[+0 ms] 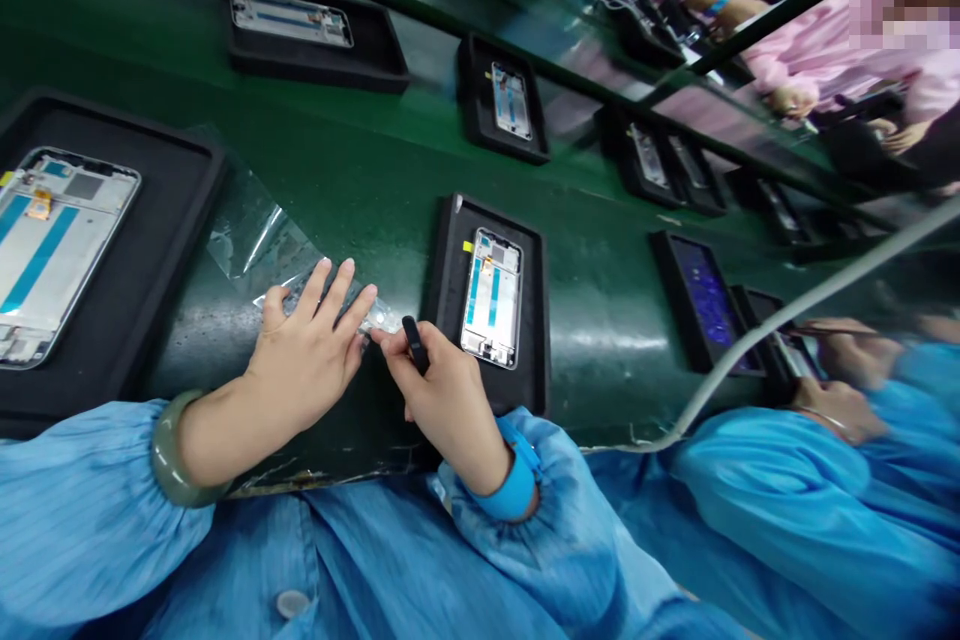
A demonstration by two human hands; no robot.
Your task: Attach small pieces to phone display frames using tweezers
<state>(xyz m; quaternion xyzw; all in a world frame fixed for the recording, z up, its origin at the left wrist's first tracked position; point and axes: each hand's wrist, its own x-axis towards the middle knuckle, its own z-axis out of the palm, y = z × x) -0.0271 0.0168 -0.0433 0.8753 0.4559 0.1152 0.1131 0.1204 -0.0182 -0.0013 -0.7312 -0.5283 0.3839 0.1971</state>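
My left hand (pixel 311 340) lies with fingers spread over a clear plastic sheet or bag (pixel 259 230) on the green bench, pressing it down. My right hand (pixel 442 370) is closed around a slim black tool (pixel 414 344), whose blunt end sticks up between thumb and forefinger; its other end is hidden. The right fingertips meet the right edge of the plastic, where small shiny bits show that I cannot make out. Just right of that hand, a phone frame (pixel 493 295) with blue strips lies in a black tray (pixel 532 320).
A larger-looking phone frame (pixel 64 250) sits in a black tray (pixel 161 170) at left. Further trays with phone parts (pixel 292 18) line the far side. A grey cable (pixel 795 300) arcs across the right, near a co-worker's hands (pixel 847 400). People in pink stand beyond.
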